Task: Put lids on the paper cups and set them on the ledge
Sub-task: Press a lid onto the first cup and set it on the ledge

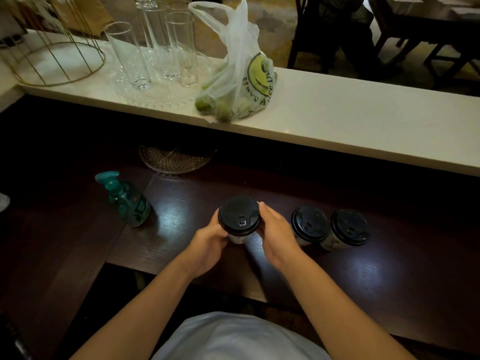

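Observation:
A white paper cup (237, 239) with a black lid (239, 215) on top stands on the dark wooden counter (389, 276) in front of me. My left hand (207, 242) grips its left side and my right hand (276, 236) wraps its right side, fingers against the lid's rim. Two more lidded paper cups stand side by side to the right, the nearer one (309, 226) and the farther one (349, 228). The white ledge (350, 120) runs across behind the counter, one level higher.
On the ledge are a plastic bag of green fruit (239, 74), tall glasses on a clear tray (155, 48) and a gold wire frame (54, 48). A teal pump bottle (127, 201) and a round woven plate (174, 158) sit on the counter's left.

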### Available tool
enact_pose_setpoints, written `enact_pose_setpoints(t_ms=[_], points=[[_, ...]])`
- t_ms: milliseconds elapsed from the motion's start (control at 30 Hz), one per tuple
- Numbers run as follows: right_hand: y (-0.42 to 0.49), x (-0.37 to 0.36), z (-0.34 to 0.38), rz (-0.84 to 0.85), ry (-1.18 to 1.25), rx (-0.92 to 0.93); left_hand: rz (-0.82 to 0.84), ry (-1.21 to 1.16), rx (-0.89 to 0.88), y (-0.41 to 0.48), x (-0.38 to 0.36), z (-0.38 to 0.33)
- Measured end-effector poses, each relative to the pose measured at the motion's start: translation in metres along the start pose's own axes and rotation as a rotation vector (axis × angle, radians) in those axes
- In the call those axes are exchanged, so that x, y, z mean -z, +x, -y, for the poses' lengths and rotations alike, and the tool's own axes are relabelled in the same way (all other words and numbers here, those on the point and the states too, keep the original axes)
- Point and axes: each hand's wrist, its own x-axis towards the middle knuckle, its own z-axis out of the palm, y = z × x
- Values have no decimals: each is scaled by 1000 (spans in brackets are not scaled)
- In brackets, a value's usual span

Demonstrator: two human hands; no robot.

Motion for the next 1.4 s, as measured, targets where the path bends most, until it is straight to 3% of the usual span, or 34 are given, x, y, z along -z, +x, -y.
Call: enact_pose_setpoints(t_ms=[33, 200, 500, 800, 1033, 1400], points=[[1, 0, -2, -4, -3, -17, 10, -93, 43, 1, -1, -1], [3, -1, -11, -18, 34, -90, -122, -86, 144, 14, -4, 15], [3, 3, -28, 12, -39, -99, -337, 37, 91, 22, -1, 24], [11, 5, -41, -50, -86, -129, -354, 119, 57, 22, 5, 32], [23, 5, -39, -92, -315, -43, -357, 234, 15, 29, 11, 28], [26, 10, -45, -181, -575, 233, -342, 828, -207, 28, 23, 20]])
